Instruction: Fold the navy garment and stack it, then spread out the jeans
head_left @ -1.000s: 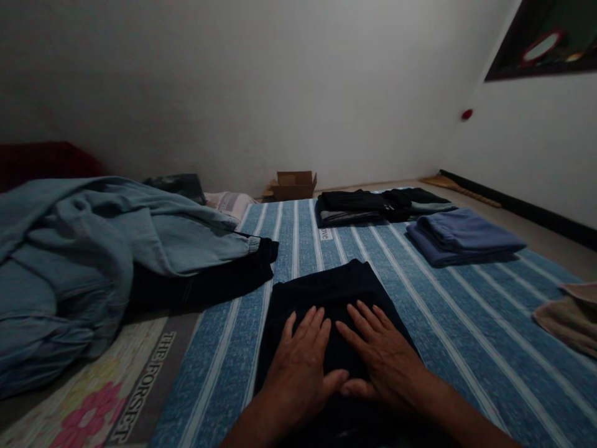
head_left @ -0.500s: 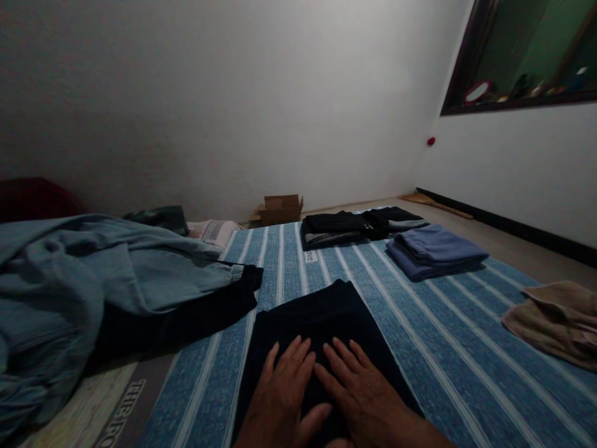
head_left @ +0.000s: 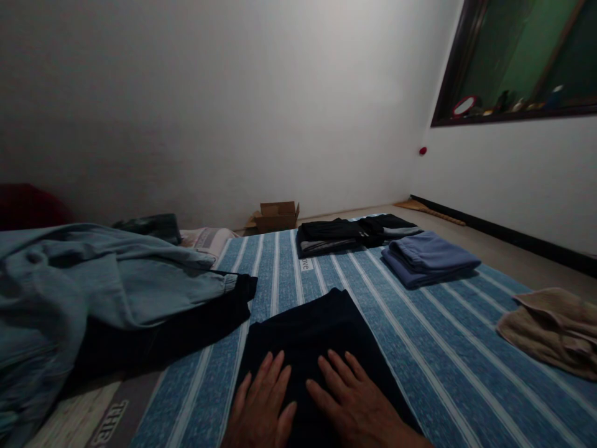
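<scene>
Dark navy trousers, folded into a long panel, lie in front of me on the blue striped bedsheet. Flat on the left part of the cloth rests my left hand, fingers stretched out. My right hand lies on the right part, its fingers spread and pointing away from me. Neither hand grips anything. The near end of the dark cloth runs out of the picture below my hands.
Left, light blue jeans are heaped over a dark garment. Folded black clothes and a folded blue-purple garment lie farther off. A brown towel is at the right. Behind stands a cardboard box by the wall.
My hands have moved apart, the left one sliding left and slightly toward me over the cloth. The view has tilted up a little, so everything sits lower.
</scene>
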`<state>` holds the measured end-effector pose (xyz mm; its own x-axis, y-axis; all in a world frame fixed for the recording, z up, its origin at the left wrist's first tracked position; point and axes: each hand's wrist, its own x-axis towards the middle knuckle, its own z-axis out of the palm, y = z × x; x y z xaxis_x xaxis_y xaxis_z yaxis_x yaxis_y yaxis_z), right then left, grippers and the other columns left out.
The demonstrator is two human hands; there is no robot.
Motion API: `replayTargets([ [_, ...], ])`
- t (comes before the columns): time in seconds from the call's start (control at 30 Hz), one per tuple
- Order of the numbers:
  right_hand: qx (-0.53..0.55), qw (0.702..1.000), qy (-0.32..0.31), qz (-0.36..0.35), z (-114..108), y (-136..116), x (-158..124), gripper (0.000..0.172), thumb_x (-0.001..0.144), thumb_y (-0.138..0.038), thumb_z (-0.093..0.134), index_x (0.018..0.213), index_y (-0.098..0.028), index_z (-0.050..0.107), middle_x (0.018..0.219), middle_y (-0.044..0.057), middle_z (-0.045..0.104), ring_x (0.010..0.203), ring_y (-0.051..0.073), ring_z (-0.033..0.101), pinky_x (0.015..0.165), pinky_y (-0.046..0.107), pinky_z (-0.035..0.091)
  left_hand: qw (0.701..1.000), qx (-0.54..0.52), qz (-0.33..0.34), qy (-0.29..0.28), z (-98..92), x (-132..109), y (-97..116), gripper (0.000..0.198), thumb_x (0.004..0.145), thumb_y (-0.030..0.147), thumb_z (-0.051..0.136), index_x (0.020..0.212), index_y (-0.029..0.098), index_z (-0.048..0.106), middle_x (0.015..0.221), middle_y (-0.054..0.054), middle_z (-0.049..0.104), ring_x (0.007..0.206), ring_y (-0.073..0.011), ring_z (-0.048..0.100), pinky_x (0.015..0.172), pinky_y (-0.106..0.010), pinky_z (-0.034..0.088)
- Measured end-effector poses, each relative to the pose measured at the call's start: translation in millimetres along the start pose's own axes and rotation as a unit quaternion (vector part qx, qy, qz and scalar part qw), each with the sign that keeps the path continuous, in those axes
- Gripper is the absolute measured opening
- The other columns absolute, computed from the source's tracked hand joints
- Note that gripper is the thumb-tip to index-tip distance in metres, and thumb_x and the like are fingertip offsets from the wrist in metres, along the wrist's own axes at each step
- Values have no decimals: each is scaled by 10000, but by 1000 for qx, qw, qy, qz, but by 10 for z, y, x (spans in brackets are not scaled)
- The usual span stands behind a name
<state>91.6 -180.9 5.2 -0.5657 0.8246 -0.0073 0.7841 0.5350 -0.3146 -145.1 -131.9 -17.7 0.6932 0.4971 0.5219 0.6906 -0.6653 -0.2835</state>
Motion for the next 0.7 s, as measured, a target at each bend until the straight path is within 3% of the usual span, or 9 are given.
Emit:
replayTargets([
  [0.13,-12,1000,12,3,21,5,2,573,946,-494,316,1457,-242,258,1498,164,255,1365,363,208,1070,585,235,1000,-13,-9,11,29,-7,-8,423,887,296,449,1299,216,507,1320,-67,562,1228,-243,497,922,-391,473],
  [0.37,-22,999,44,7,13,-44,-32,555,950,-471,321,1452,-240,264,1499,149,267,1370,348,214,1079,559,240,998,-40,-25,-29,-11,-8,-25,438,891,279,424,1325,251,479,1363,-44,522,1247,-228,482,949,-390,464],
  [0.7,-39,997,73,10,93,-29,-7,491,967,-393,319,1439,-261,283,1494,120,287,1361,332,258,1067,549,274,997,-60,-34,-21,37,-30,-75,458,886,288,443,1344,301,460,1344,-27,541,1231,-229,501,942,-391,475],
])
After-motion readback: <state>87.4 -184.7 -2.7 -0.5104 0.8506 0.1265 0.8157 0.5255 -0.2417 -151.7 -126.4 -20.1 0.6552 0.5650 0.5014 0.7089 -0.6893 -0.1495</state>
